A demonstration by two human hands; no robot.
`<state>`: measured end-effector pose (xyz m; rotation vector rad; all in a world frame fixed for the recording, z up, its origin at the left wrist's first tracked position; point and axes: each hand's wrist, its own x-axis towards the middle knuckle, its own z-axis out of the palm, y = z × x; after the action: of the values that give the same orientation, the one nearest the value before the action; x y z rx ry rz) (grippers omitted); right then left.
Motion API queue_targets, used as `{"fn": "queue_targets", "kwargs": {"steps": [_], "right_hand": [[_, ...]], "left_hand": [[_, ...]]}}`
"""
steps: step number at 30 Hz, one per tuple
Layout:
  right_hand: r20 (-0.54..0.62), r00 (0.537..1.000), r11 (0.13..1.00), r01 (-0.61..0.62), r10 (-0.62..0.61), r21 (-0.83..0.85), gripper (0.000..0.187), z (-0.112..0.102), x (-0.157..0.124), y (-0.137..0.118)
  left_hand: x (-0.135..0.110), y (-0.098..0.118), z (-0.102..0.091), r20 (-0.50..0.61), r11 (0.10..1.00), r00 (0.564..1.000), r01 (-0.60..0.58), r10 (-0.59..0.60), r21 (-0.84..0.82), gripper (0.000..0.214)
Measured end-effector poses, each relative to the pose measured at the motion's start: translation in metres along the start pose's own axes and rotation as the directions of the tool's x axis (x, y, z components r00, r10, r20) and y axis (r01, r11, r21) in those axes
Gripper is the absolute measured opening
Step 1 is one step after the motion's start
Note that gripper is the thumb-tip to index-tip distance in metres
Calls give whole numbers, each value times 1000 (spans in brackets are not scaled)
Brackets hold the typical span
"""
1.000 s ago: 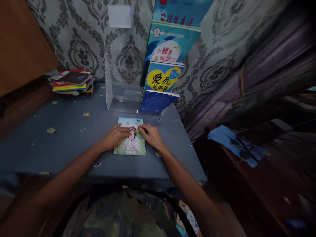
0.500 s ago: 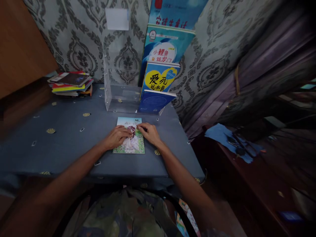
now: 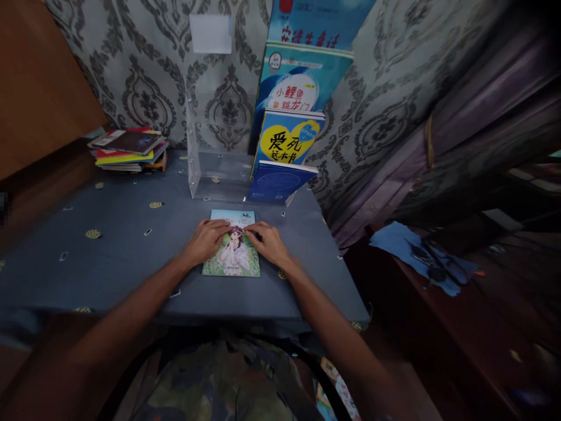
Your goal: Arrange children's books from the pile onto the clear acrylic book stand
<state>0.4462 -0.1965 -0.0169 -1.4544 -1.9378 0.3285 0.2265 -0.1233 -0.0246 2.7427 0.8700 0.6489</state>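
Observation:
A thin children's book (image 3: pixel 239 263) with a drawn figure and green plants on its cover lies flat on the table in front of me. My left hand (image 3: pixel 209 240) rests on the upper left of the cover, fingers stretched toward the middle. From the other side my right hand (image 3: pixel 267 241) touches the upper right of the cover, its fingers lightly bent with a gap at the thumb. Both hands partly hide the title and the book's side edges. Neither hand lifts the book.
Behind the book stands a clear acrylic rack (image 3: pixel 219 187) holding several books, a dark blue book (image 3: pixel 280 182) at the front. Stacked books (image 3: pixel 129 146) lie at the back left. A patterned blue-grey cloth (image 3: pixel 118 263) covers the table. Right of it, a blue cloth (image 3: pixel 397 248) lies on a dark red surface.
My left hand has slid up and left over the cover, uncovering more of the drawn figure. My right hand stays at the upper right. The view has shifted slightly.

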Motion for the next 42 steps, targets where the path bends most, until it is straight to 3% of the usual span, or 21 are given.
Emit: {"fn": "queue_targets", "kwargs": {"steps": [7, 17, 21, 24, 30, 33, 36, 42], "right_hand": [[5, 1000, 1000, 9, -9, 2, 23, 1, -11, -14], [-23, 996, 990, 84, -82, 116, 20, 0, -48, -31], [-26, 996, 990, 91, -89, 103, 20, 1, -56, -30], [-41, 998, 998, 57, -57, 0, 22, 3, -57, -27], [-20, 999, 997, 42, -43, -72, 27, 7, -54, -23], [-24, 998, 996, 61, -62, -60, 27, 8, -53, -22], [-36, 997, 997, 69, -70, -46, 28, 9, -53, -20], [-81, 995, 998, 57, -58, -16, 28, 9, -54, -18]], "left_hand": [[0, 2, -1, 18, 998, 998, 55, -55, -6, 42], [-5, 2, 1, 20, 998, 998, 61, -61, -1, 42], [-10, 2, 4, -51, 982, 983, 180, -177, 60, 40], [-11, 0, 6, -91, 957, 958, 279, -273, 75, 44], [-6, -16, 6, -63, 947, 955, 278, -291, -162, 50], [-3, -27, 8, -62, 840, 938, 275, -341, -469, 55], [-1, -31, 10, -19, 615, 913, 258, -407, -745, 60], [-3, -14, 1, 273, 190, 813, 418, -514, -888, 54]]}}
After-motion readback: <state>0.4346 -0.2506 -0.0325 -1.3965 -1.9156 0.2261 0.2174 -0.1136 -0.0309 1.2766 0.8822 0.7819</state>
